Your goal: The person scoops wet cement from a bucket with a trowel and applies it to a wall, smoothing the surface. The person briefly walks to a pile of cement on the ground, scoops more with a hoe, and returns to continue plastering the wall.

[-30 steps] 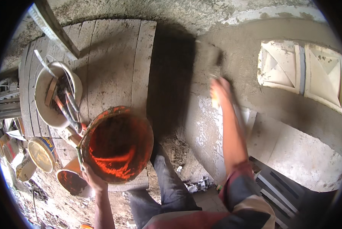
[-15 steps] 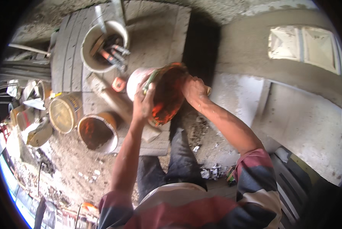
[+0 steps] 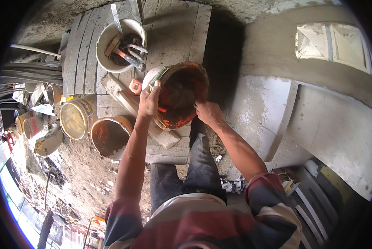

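Observation:
A bucket [image 3: 169, 118] with an orange-red stained inner wall and dark grey residue tilts toward me above the wooden platform's front right part. My left hand [image 3: 150, 98] grips its left rim, thumb on the edge and the other fingers mostly hidden behind. At the bucket's lower right, my right hand [image 3: 209, 113] is closed, its fingertips at the mouth over the inner wall. What it holds, if anything, is hidden. Just left of the bucket, an orange tape measure [image 3: 135, 86] lies near a wooden board [image 3: 124, 98].
A white bucket [image 3: 101, 54] of tools stands on the plank platform [image 3: 169, 25]. Left are an orange-stained bucket [image 3: 126, 124], a lidded-looking yellowish bucket [image 3: 74, 119] and a bag [image 3: 49, 141]. Pale slabs [image 3: 258, 108] stand at right. Debris [image 3: 233, 184] lies by my legs.
My right hand has moved down and left along the bucket's mouth. The bucket's mouth has turned more toward me; my left hand stays on its rim. The tan end by my right hand no longer shows.

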